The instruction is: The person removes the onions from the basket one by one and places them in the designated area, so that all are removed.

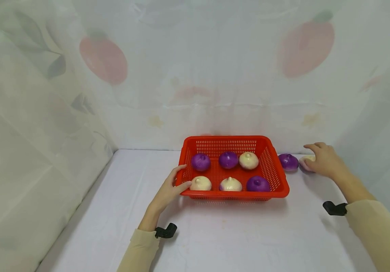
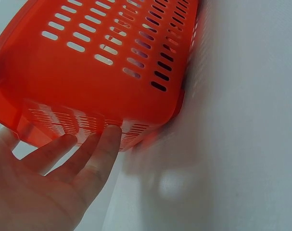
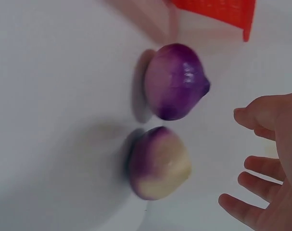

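A red plastic basket stands on the table, holding several turnips, some purple side up and some cream side up. My left hand holds its left end; in the left wrist view the fingers lie against the outer wall, while the thumb goes behind the rim. Right of the basket sit a purple turnip and a cream-and-purple turnip, side by side. Over the cream one hovers my right hand, fingers spread and apart from both turnips in the right wrist view, partly covering it in the head view.
A white cloth covers the table. Behind it hangs a pale curtain with fruit prints, and further curtains enclose the left and right sides. A black wrist camera mount sits on each wrist.
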The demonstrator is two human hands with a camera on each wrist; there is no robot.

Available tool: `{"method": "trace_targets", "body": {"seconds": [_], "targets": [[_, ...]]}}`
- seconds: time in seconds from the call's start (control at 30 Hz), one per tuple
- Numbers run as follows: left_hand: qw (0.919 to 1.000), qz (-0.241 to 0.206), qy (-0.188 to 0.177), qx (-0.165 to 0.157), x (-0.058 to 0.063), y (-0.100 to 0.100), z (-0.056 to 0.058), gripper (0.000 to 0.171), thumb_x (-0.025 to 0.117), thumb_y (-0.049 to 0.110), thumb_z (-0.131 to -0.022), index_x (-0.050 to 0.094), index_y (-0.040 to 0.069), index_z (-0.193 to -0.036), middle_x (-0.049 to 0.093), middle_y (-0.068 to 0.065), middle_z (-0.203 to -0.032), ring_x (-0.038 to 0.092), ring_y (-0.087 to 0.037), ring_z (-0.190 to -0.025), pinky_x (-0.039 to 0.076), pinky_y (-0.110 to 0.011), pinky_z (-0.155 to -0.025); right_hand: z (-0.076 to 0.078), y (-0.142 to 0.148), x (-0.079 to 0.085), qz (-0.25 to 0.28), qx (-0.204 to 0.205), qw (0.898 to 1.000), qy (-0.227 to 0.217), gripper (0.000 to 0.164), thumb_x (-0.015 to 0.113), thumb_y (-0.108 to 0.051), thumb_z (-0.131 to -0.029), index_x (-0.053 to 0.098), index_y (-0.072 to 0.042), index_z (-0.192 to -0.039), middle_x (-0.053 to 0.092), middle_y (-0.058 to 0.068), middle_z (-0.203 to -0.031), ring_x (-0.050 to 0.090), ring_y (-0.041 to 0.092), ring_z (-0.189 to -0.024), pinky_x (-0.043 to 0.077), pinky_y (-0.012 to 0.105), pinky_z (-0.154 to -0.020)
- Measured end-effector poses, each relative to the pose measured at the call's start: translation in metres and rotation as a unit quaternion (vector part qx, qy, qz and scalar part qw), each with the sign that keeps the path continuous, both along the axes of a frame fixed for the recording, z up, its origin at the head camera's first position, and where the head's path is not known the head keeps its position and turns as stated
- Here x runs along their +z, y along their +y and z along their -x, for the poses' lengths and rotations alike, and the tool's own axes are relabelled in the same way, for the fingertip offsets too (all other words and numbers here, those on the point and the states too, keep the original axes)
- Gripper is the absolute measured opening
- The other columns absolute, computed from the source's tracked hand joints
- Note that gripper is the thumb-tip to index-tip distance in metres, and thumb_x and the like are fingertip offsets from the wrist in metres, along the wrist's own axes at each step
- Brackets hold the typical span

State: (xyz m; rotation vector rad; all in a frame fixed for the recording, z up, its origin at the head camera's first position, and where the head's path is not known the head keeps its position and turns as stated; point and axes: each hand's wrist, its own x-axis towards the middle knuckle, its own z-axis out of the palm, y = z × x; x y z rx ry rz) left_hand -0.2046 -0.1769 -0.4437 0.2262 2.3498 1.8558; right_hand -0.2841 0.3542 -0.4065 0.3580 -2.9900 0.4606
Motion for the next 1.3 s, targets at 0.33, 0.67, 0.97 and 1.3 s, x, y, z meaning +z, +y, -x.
{"method": "trace_targets", "body": {"seconds": [0.33,0.67,0.97,1.3], "targets": [[1.0000,0.004,0.004,-0.002,-0.014,-0.004,0.008,0.065,0.071,0.026,-0.097,0.039,0.024,-0.153,0.035,-0.016,-0.159,0.043,-0.041,-0.140,0.037,-0.058,-0.112,-0.011,-0.025,0.026,0.009,0.027,0.998,0.050,0.049,0.063,-0.020,-0.096,0.053,0.005,-0.137,0.045,0.036,-0.135,0.041,0.062,-0.119,0.033,0.075,-0.101],[0.9998,0.014,0.017,0.001,-0.031,-0.009,0.018,0.074,0.074,0.040,-0.093,0.037,0.024,-0.156,0.039,-0.010,-0.158,0.046,-0.035,-0.138,0.040,-0.057,-0.110,-0.028,-0.061,0.053,0.017,0.045,0.997,0.055,0.051,0.064,-0.022,-0.096,0.053,0.002,-0.140,0.043,0.034,-0.140,0.037,0.057,-0.128,0.034,0.077,-0.099],[0.9998,0.011,0.019,0.001,-0.030,-0.010,0.018,0.071,0.074,0.037,-0.093,0.038,0.025,-0.154,0.037,-0.010,-0.159,0.045,-0.036,-0.139,0.039,-0.057,-0.111,-0.037,-0.084,0.058,0.026,0.078,0.994,0.077,0.049,0.069,-0.018,-0.094,0.056,-0.001,-0.139,0.046,0.031,-0.140,0.041,0.053,-0.129,0.040,0.075,-0.097],[0.9999,0.004,0.013,-0.002,-0.031,-0.009,0.017,0.072,0.074,0.035,-0.094,0.037,0.025,-0.155,0.038,-0.010,-0.158,0.046,-0.035,-0.138,0.039,-0.057,-0.111,-0.049,-0.112,0.060,0.026,0.110,0.992,0.060,0.054,0.073,-0.017,-0.093,0.055,-0.002,-0.142,0.046,0.028,-0.142,0.042,0.049,-0.130,0.048,0.068,-0.094]]}}
